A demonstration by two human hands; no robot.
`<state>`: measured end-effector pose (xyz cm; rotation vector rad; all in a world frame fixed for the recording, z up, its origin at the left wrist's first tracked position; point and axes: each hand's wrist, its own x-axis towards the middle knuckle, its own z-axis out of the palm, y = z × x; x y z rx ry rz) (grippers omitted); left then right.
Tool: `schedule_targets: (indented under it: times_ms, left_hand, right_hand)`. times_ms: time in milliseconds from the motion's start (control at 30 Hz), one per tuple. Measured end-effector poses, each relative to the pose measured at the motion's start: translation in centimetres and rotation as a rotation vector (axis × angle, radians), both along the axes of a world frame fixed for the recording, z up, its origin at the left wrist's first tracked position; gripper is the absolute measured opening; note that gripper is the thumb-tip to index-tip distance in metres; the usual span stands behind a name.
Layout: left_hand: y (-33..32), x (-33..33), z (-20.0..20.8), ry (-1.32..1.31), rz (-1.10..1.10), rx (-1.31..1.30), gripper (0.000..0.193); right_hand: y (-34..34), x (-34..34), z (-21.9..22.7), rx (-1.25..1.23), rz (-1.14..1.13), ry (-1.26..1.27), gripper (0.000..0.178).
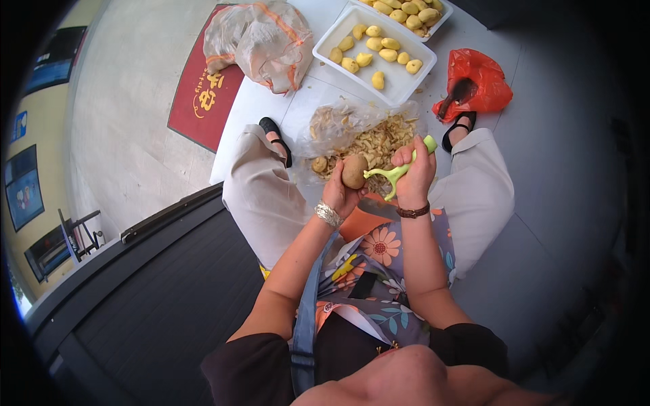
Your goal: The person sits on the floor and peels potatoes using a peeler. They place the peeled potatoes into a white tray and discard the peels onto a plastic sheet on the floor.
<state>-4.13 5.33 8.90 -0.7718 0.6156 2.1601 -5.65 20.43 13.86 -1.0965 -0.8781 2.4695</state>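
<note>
My left hand (340, 195) is closed around a brown, unpeeled potato (354, 172). In my right hand (416, 177) is a light green peeler (391, 176), its handle gripped in my fist and its forked head pointing left at the potato. The head is right beside the potato's skin; I cannot tell whether they touch. Beneath both hands a clear plastic bag (349, 116) lies spread, heaped with peelings (382, 140). Another brownish potato (319, 164) rests at the left edge of that heap.
Ahead stands a white tub (328, 59) with several peeled potatoes; a second tub (445, 15) behind it is fuller. A red plastic bag (497, 91) with a dark object sits at right. Far left are a mesh sack (261, 40) and a red mat (186, 111).
</note>
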Motion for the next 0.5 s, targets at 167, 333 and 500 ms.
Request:
schedule_targets:
  times_ms: [167, 333, 500]
  left_hand:
    - [1.8, 6.3, 1.3, 0.034, 0.166, -0.108, 0.039]
    - [-0.1, 7.3, 0.9, 0.217, 0.109, -0.190, 0.036]
    - [-1.9, 6.9, 1.4, 0.159, 0.040, 0.136, 0.044]
  right_hand:
    - [-4.2, 3.8, 1.0, 0.261, 0.013, -0.024, 0.019]
    - [-3.6, 2.3, -0.3, 0.386, -0.105, -0.049, 0.016]
    - [-0.4, 1.0, -1.2, 0.442, -0.189, -0.037, 0.013]
